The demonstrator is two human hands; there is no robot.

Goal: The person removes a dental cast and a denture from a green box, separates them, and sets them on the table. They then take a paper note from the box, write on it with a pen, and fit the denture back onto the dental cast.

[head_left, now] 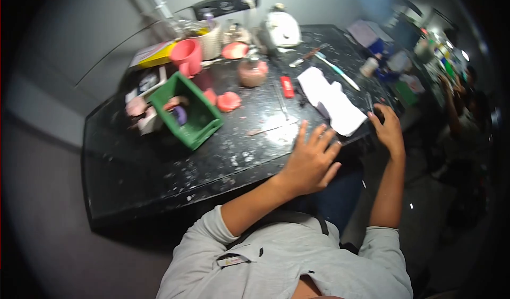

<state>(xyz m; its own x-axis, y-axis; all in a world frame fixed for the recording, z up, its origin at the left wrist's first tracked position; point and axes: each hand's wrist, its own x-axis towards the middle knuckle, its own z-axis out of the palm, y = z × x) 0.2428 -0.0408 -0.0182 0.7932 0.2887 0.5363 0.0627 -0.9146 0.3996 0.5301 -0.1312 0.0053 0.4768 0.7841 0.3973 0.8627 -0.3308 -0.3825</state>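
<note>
My left hand (313, 158) hovers or rests at the table's front edge, palm down with its fingers spread and nothing in it. Just beyond its fingertips lies a thin metal tool (271, 127). My right hand (388, 126) is at the right, thumb and fingers at the end of a slim metal instrument (370, 102); whether they grip it is unclear. Between the hands, a crumpled white cloth or paper (340, 107) lies on the black table (159, 166). A red box (287, 87) sits left of the cloth, and a toothbrush (337, 71) lies beyond it.
A green tray (199, 107) with pink and purple pieces stands at the left, beside a pink mug (186, 54). Behind are a jar (252, 72), a white round-topped device (282, 29) and a white cup (210, 41). Another person (462, 102) is at the far right.
</note>
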